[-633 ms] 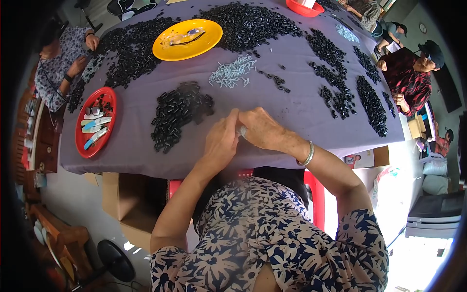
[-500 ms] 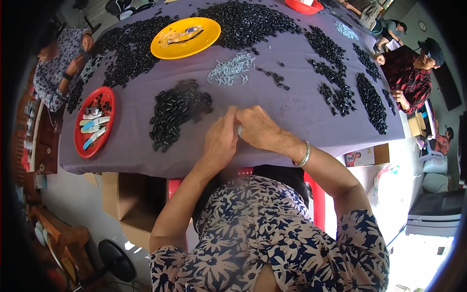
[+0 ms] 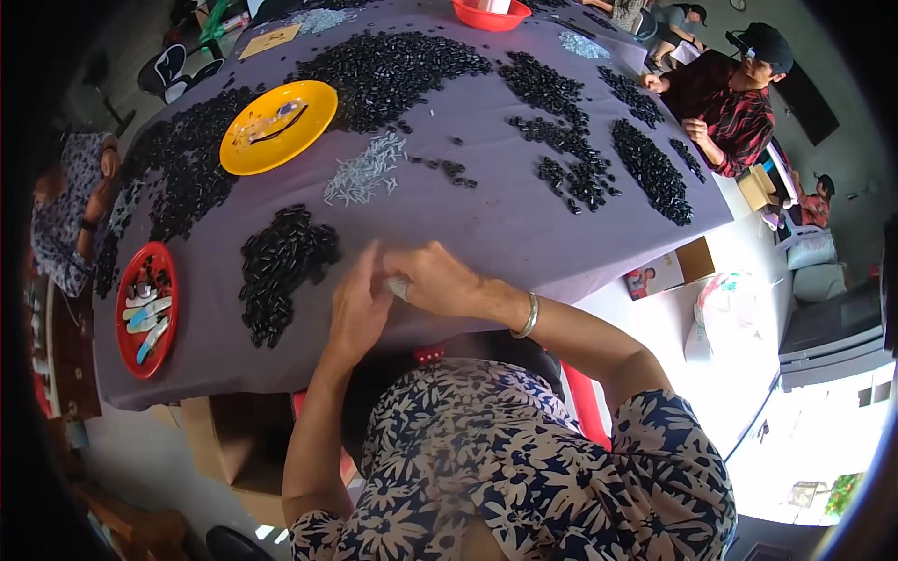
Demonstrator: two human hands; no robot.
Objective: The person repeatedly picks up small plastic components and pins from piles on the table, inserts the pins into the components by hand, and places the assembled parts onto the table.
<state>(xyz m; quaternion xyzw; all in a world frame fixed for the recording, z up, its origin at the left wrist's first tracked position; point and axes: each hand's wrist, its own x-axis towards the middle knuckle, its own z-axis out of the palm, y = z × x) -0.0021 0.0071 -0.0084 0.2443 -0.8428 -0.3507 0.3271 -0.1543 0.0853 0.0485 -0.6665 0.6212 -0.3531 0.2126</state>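
My left hand (image 3: 358,307) and my right hand (image 3: 438,280) meet above the near edge of the purple-clothed table (image 3: 412,220). The fingers of both are closed in toward each other; anything between them is too small or hidden to make out. Something pale shows at my right fingers, its kind unclear. Just left of my hands lies a heap of short black tube-like pieces (image 3: 285,271). Beyond it sits a loose pile of thin pale, pin-like pieces (image 3: 367,170). A few black pieces (image 3: 447,170) are scattered to the right of that.
A red tray (image 3: 129,329) with blue-and-white handled tools stands at the left edge. Farther back is a yellow plate (image 3: 318,110); large black heaps (image 3: 398,70) spread around it. A red basin (image 3: 488,17) stands at the far side. Co-workers sit left and right (image 3: 739,103).
The view has swung, so the table's things appear farther left and lower. My hands stay close together, with the fingers slightly shifted.
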